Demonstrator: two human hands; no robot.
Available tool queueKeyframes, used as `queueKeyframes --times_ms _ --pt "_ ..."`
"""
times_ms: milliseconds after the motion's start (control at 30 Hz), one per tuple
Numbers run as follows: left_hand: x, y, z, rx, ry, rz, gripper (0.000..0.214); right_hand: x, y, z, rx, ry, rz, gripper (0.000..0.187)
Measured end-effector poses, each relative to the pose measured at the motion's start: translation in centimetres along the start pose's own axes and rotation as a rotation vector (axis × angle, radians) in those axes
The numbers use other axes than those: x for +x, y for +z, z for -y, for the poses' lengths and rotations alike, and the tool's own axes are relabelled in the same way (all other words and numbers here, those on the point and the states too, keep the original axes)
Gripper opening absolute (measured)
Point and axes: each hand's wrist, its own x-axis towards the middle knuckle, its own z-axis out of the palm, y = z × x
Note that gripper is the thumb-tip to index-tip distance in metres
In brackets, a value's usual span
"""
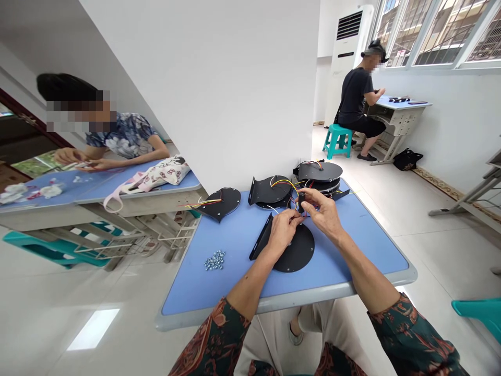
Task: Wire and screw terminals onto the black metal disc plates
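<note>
My right hand (324, 213) pinches a small black block (301, 201) upright between thumb and fingers, with thin coloured wires beside it. Close against it, my left hand (282, 230) has its fingertips pressed together near the base of the block; what they grip is hidden. Below both hands lies a flat black round plate (299, 250) with a raised, slotted side flange (261, 237) at its left. A pile of small silvery screws (215, 260) sits to the left on the blue table (235, 284).
Along the back stand stacked black plates with wires (272, 189) and a taller stack (319, 171). A single wired plate (225, 203) lies at the back left. A white pillar (242, 94) rises behind. Two other people work at separate desks.
</note>
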Motion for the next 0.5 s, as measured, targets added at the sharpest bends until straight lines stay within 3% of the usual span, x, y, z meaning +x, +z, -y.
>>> queueKeyframes --times_ms 200,500 --pt "-0.1 0.0 -0.4 0.01 -0.039 -0.011 0.01 0.1 0.0 -0.2 -0.126 -0.023 -0.064 0.023" --pt "-0.9 -0.5 0.7 0.27 0.24 0.0 0.023 0.1 -0.3 -0.8 -0.063 0.013 -0.045 0.04"
